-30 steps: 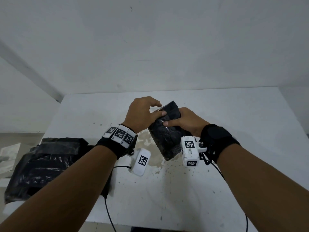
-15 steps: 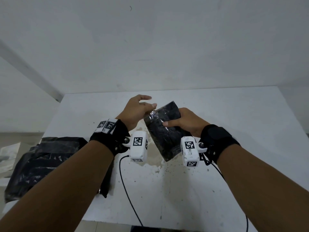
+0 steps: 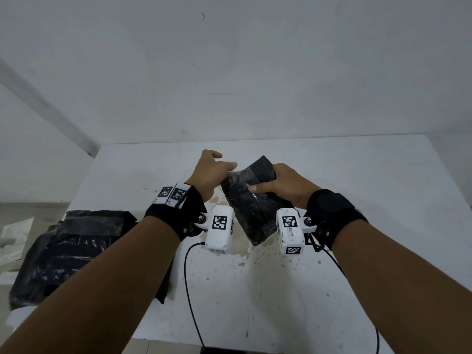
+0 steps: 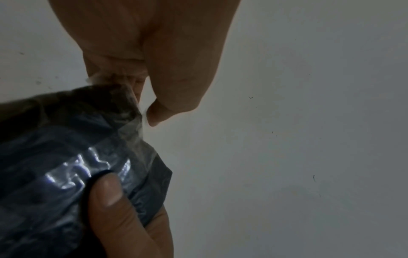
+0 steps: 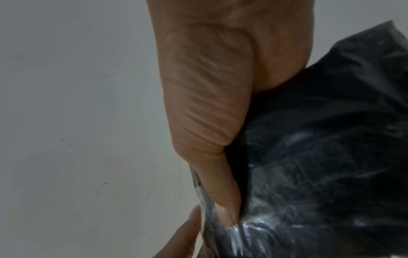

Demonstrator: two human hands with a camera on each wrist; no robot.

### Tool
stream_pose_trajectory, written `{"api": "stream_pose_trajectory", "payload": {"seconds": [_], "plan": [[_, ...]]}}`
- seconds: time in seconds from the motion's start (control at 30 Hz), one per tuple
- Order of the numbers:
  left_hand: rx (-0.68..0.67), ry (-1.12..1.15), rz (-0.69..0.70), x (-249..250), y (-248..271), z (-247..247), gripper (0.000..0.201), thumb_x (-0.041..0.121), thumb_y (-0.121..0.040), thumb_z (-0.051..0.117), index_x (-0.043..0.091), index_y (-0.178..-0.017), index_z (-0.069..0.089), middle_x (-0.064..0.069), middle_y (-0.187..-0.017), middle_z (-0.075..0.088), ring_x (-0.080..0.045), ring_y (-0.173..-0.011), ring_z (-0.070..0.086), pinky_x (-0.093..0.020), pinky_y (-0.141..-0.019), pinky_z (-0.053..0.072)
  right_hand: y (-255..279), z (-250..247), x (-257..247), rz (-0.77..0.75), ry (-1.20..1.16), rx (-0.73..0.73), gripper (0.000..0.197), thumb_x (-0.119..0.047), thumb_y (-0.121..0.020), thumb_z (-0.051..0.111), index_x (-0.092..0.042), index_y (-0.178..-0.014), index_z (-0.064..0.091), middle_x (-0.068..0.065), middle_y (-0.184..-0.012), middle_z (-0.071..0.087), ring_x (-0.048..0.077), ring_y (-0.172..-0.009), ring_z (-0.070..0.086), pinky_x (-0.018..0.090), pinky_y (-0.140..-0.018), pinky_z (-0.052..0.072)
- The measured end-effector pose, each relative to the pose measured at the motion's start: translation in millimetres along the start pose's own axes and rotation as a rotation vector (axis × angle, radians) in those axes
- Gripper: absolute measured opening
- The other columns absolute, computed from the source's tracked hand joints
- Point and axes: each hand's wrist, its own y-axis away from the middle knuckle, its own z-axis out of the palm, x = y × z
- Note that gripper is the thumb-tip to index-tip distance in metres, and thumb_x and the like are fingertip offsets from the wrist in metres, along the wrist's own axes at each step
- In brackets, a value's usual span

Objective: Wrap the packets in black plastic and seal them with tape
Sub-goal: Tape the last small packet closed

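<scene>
A packet wrapped in black plastic [image 3: 251, 208] is held tilted above the white table [image 3: 344, 277]. My right hand [image 3: 265, 183] grips its upper right end, thumb across the front; in the right wrist view the thumb [image 5: 220, 192] presses the shiny wrap [image 5: 331, 157]. My left hand [image 3: 227, 162] is at the packet's upper left corner. The left wrist view shows its fingers [image 4: 123, 69] pinching a strip of clear tape [image 4: 141, 139] that runs down onto the black packet [image 4: 55, 157]. The back of the packet is hidden.
A heap of black plastic sheets [image 3: 69, 251] lies at the table's left edge, partly under my left forearm. White paper [image 3: 15, 233] sits beyond it on the floor side. Camera cables [image 3: 189, 290] trail over the stained table front. A pale wall stands behind.
My left hand has lifted off the packet's front, turned over and shifted left to the upper left corner, where it now pinches tape. The right hand keeps its hold on the packet.
</scene>
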Motion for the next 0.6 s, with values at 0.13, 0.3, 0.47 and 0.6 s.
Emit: {"api": "stream_pose_trajectory", "payload": {"seconds": [0.13,0.3,0.47,0.6], "plan": [[0.054,-0.042,0.032,0,1,2,0.039,-0.003,-0.086,0.066,0.013,-0.111,0.043,-0.003,-0.089,0.057,-0.018,-0.078,0.058,-0.03,-0.071,0.047,0,3,0,0.003,0.017,0.0,0.025,-0.013,-0.08,0.079,-0.007,-0.104,0.073,0.014,-0.101,0.075,0.032,-0.095,0.071,0.051,-0.097,0.052],[-0.014,-0.239,0.185,-1,3,2,0.026,-0.01,-0.083,0.055,0.016,-0.078,0.06,-0.006,-0.087,0.06,-0.022,-0.081,0.061,-0.03,-0.07,0.046,1,1,-2,0.002,0.024,0.003,0.022,-0.012,-0.081,0.078,-0.007,-0.102,0.073,0.013,-0.098,0.075,0.032,-0.093,0.072,0.048,-0.095,0.054],[-0.115,-0.211,0.108,6,3,0,0.026,-0.01,-0.09,0.052,0.01,-0.088,0.069,-0.003,-0.071,0.058,-0.012,-0.065,0.055,-0.021,-0.06,0.045,5,-4,-3,0.002,0.014,-0.006,0.023,-0.011,-0.082,0.077,-0.008,-0.104,0.073,0.011,-0.099,0.076,0.029,-0.093,0.073,0.045,-0.094,0.056],[-0.068,-0.125,-0.029,12,0,0,0.022,-0.007,-0.091,0.055,0.01,-0.105,0.061,-0.009,-0.085,0.063,-0.017,-0.067,0.058,-0.025,-0.061,0.05,6,-6,-6,0.001,0.021,-0.005,0.022,-0.011,-0.082,0.077,-0.008,-0.103,0.073,0.012,-0.099,0.075,0.029,-0.092,0.072,0.044,-0.093,0.056]]}}
